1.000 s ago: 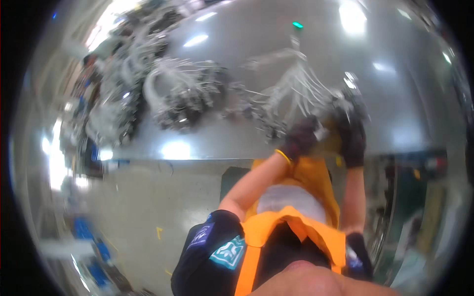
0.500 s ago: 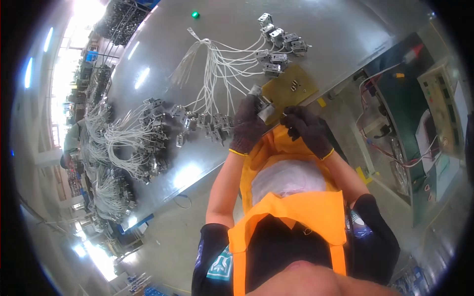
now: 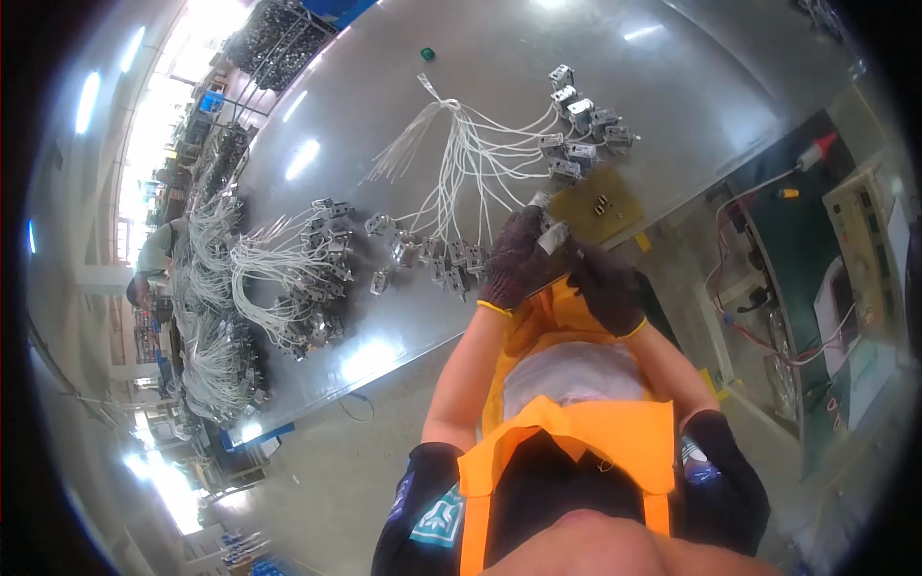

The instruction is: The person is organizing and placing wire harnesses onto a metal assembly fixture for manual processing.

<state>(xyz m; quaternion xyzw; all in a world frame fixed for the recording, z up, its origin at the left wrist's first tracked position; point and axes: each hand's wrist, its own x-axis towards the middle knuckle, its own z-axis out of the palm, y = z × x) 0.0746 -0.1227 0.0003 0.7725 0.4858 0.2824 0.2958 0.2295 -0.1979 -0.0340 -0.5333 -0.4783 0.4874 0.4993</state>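
My left hand [image 3: 517, 257], in a dark glove with a yellow cuff, grips a small metal housing [image 3: 552, 236] at the near edge of the metal table. White wire seems to run from it into a tied bundle of white wires [image 3: 459, 144]. My right hand [image 3: 609, 288], gloved alike, is closed with its fingertips close to that housing; what they pinch is too small to make out. Beyond my hands lies a yellow-brown board [image 3: 586, 216] with several small metal pieces [image 3: 602, 205] on it. More metal housings [image 3: 580, 113] on wire ends lie past the board, others [image 3: 451, 264] left of my left hand.
Heaped white-wired housings [image 3: 288, 274] cover the table's left part. A small green object [image 3: 427, 54] lies at the far side. At right stands a dark green bench [image 3: 816, 355] with cables and a beige instrument box [image 3: 869, 240]. A person [image 3: 158, 254] is far left.
The whole view has shifted, so the table contents appear farther right and lower. My right hand has come closer to the housing in my left hand, which stays gripped.
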